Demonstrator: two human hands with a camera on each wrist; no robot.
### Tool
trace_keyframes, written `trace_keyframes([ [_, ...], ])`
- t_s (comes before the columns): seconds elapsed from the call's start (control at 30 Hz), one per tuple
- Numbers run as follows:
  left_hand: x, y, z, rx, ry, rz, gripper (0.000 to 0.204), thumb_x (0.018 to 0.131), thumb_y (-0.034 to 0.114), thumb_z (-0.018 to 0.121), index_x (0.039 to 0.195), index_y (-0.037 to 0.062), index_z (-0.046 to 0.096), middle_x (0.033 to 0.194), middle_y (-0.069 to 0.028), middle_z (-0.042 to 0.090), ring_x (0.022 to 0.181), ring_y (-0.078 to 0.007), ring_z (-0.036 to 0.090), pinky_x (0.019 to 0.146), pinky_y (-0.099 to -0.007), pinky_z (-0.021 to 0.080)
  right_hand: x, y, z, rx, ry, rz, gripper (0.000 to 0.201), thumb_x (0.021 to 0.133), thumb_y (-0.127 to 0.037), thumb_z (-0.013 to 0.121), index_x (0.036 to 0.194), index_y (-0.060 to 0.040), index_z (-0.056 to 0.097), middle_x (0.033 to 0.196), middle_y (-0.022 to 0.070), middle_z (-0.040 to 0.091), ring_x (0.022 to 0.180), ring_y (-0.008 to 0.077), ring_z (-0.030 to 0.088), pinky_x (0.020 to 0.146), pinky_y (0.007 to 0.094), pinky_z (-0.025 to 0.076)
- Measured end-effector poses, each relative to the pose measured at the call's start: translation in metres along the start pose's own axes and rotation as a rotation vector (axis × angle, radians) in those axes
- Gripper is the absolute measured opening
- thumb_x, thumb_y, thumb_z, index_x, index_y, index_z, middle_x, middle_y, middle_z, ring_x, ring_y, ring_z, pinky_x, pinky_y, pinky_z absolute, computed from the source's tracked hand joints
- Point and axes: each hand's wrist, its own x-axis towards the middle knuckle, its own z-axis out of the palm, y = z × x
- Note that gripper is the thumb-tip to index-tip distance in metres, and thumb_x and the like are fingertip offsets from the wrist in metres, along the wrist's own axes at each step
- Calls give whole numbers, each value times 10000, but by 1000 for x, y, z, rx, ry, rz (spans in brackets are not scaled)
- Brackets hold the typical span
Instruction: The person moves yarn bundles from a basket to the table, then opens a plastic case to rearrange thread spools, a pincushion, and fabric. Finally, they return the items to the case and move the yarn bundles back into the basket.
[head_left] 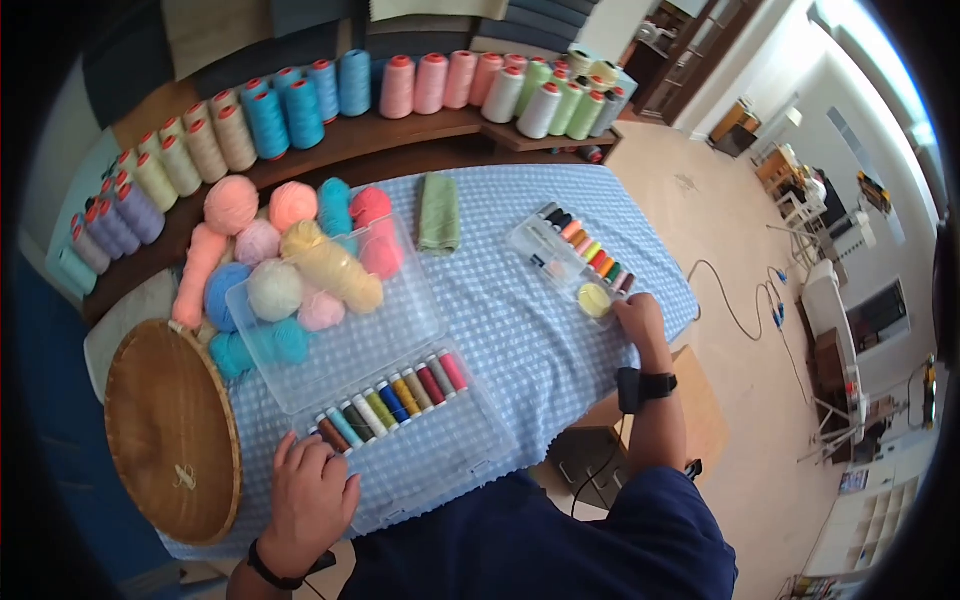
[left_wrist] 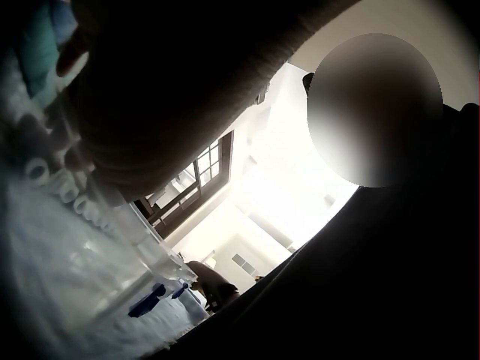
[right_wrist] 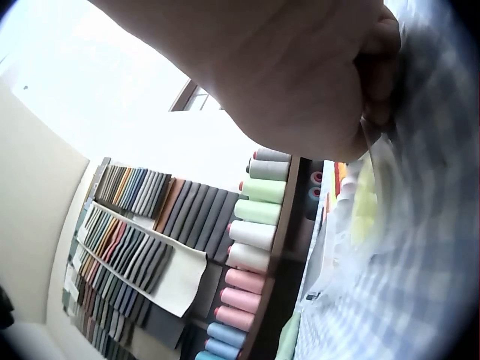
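Note:
My left hand (head_left: 312, 492) rests at the left end of a row of colored thread spools (head_left: 390, 400) in a large clear plastic box (head_left: 450, 435), whose lid (head_left: 340, 300) lies folded back. My right hand (head_left: 643, 325) is at the near right end of a smaller clear case (head_left: 540, 245) holding small spools and a round yellow item (head_left: 594, 299). In the right wrist view the fingers of the right hand (right_wrist: 300, 75) are curled and pinch the clear plastic edge of the case. The left hand's fingertips are dark in the left wrist view.
Yarn balls (head_left: 275, 290) lie partly beneath the clear lid. A round wooden tray (head_left: 170, 430) stands at the left. A folded green cloth (head_left: 438, 213) is at the back of the checkered tablecloth (head_left: 520, 370). Large thread cones (head_left: 303, 115) line a curved shelf behind.

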Motion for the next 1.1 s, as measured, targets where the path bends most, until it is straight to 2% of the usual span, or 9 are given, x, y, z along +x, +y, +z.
trace_keyframes([
  [0.1, -2, -3, -1, -55, 100, 32, 258, 803, 131, 835, 984, 12, 694, 1133, -192, 637, 1166, -427, 636, 1088, -587, 478, -1, 14, -6, 93, -4, 28, 371, 849, -263, 693, 805, 98, 764, 650, 221, 703, 615, 256, 698, 593, 456, 514],
  [0.2, -5, -7, 0, -104, 190, 4, 277, 800, 113, 835, 1015, -1, 703, 1187, -209, 638, 1167, -451, 642, 1022, -559, 526, -6, 31, -23, 180, 29, -112, 338, 895, -193, 653, 670, 60, 644, 561, 19, 546, 556, 115, 503, 494, 407, 344],
  [0.4, -13, -12, 8, -148, 352, -112, 298, 782, 32, 835, 1038, -16, 691, 1176, -205, 623, 1068, -403, 640, 854, -486, 567, -50, -16, -91, 305, -85, -168, 340, 976, -157, 667, 681, 4, 615, 606, -12, 535, 567, 77, 477, 520, 314, 338],
  [0.5, -17, -13, 11, -130, 371, -176, 299, 823, 44, 817, 1077, -6, 668, 1068, -183, 646, 945, -374, 655, 735, -480, 541, -69, -48, -115, 335, -188, -206, 298, 972, -141, 664, 753, 56, 623, 632, 43, 563, 620, 110, 517, 564, 347, 400],
  [0.77, -19, -15, 15, -208, 321, -226, 223, 897, 57, 759, 1074, 0, 636, 848, -165, 674, 765, -378, 669, 657, -491, 526, -105, -136, -95, 344, -369, -439, 250, 960, -55, 722, 781, 69, 599, 635, 59, 515, 646, 90, 456, 553, 351, 381],
  [0.87, -19, -16, 15, -190, 323, -198, 204, 893, 47, 753, 1056, 1, 638, 853, -166, 677, 768, -377, 672, 656, -489, 530, -100, -131, -89, 319, -367, -428, 253, 964, -78, 726, 796, 72, 612, 629, 77, 529, 628, 105, 464, 551, 344, 378],
  [0.93, -19, -15, 16, -206, 317, -200, 190, 888, 37, 747, 1039, 1, 639, 860, -166, 679, 773, -379, 672, 668, -489, 533, -89, -110, -84, 337, -352, -431, 267, 987, -99, 705, 776, 35, 613, 649, -26, 507, 634, 49, 431, 541, 303, 340],
  [1.0, -19, -16, 17, -211, 317, -205, 182, 887, 29, 740, 1035, 5, 637, 864, -171, 679, 774, -383, 671, 673, -492, 533, -79, -93, -87, 339, -316, -342, 272, 965, -85, 721, 781, 72, 598, 621, 80, 503, 610, 110, 455, 548, 355, 379],
  [1.1, -19, -19, 21, -205, 312, -202, 174, 886, 19, 731, 1029, 15, 634, 862, -178, 669, 769, -388, 662, 672, -493, 527, -57, -60, -82, 287, -274, -284, 298, 974, -129, 716, 779, 70, 609, 622, 91, 502, 605, 110, 458, 547, 366, 390],
])
